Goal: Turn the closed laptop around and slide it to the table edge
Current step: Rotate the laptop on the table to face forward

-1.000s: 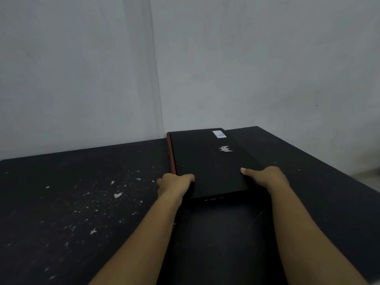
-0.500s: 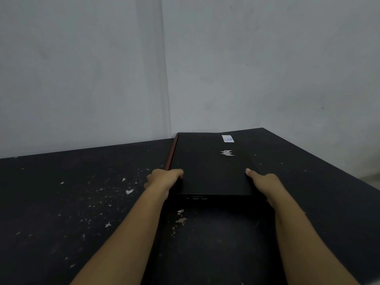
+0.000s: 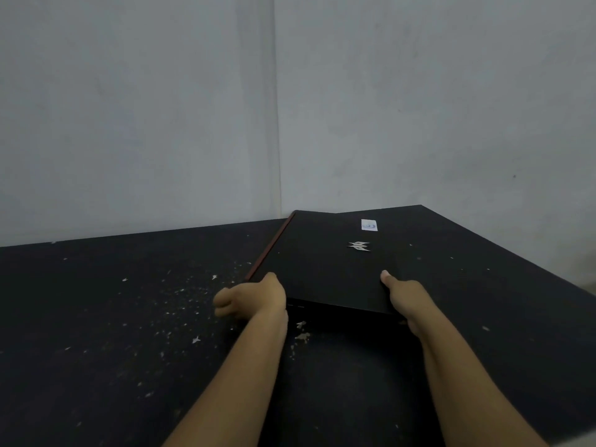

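Observation:
A closed black laptop [image 3: 329,262] with a silver logo, a small white sticker and a red left edge lies on the black table [image 3: 129,317], near the far corner by the walls. My left hand [image 3: 254,296] grips its near left corner, thumb on the lid and fingers curled beside it. At the near right corner my right hand [image 3: 403,295] holds on, thumb on top, fingers hidden under the edge. The laptop's near side looks slightly raised off the table.
Two grey walls [image 3: 161,124] meet in a corner just behind the laptop. White flecks and chips [image 3: 180,295] are scattered over the table's left and middle. The table's right edge [image 3: 516,253] runs diagonally down to the right.
The laptop has turned clockwise, its far end swinging right, and slid toward the far corner. Both hands kept their hold on the near corners and moved with it.

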